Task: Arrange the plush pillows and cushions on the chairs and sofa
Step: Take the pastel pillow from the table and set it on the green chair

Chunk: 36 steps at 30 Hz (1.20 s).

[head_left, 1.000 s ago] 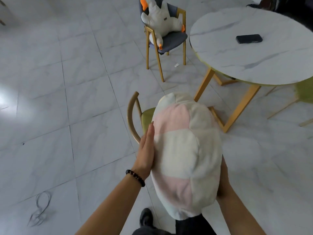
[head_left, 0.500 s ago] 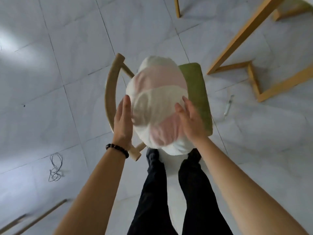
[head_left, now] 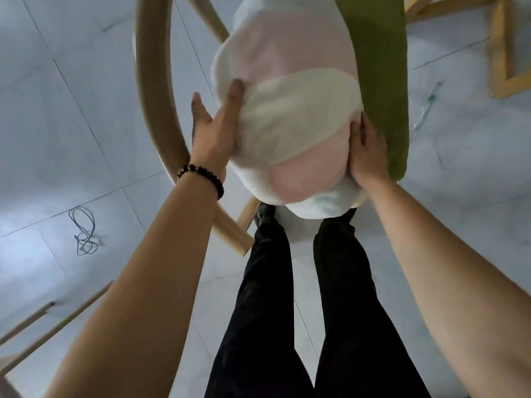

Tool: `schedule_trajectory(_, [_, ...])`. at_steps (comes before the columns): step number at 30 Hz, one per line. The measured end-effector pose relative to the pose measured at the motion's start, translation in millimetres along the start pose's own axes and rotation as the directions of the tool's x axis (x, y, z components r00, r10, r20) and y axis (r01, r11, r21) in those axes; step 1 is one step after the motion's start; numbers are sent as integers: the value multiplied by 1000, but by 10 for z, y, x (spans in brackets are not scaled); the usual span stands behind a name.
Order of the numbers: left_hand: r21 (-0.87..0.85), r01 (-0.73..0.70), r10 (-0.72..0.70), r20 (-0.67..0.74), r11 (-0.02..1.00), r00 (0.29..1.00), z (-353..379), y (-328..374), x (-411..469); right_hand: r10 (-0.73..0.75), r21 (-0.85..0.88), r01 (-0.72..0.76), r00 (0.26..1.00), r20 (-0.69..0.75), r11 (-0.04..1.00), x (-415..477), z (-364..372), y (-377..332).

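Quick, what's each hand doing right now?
Left hand: open, pressed flat against the plush pillow.
Right hand: open, straight fingers pressing the pillow's other side.

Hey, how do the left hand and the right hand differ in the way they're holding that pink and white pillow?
The left hand wears a beaded bracelet; the right hand has a bare wrist. The left hand lies beside the curved wooden backrest, the right hand next to the green seat. Both press with straight fingers on opposite sides of the pillow.
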<state>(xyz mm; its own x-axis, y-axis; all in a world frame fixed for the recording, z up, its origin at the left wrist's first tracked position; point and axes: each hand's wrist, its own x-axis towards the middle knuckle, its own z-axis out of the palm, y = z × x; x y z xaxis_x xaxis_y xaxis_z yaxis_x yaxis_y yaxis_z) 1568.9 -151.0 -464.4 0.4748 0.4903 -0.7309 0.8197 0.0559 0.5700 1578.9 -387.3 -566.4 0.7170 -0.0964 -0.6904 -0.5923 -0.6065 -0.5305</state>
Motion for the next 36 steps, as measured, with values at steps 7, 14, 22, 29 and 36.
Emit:
schedule_trajectory(7, [430, -345, 436, -134, 834, 890, -105, 256, -165, -6, 293, -4, 999, 33, 956, -228, 16, -237])
schedule_trajectory(14, [545, -404, 521, -74, 735, 850, -228, 204, -273, -53, 311, 23, 995, 90, 950, -356, 393, -335])
schedule_trajectory(22, [792, -608, 707, 457, -48, 540, 268, 726, -104, -100, 282, 112, 993, -59, 953, -413, 365, -369])
schedule_trajectory(29, [771, -512, 357, 633, -380, 687, 168, 679, 721, -163, 111, 157, 985, 49, 981, -322, 622, -196])
schedule_trajectory(36, [763, -513, 355, 641, -395, 680, -31, 678, 545, -146, 98, 139, 987, 67, 985, -600, 571, -30])
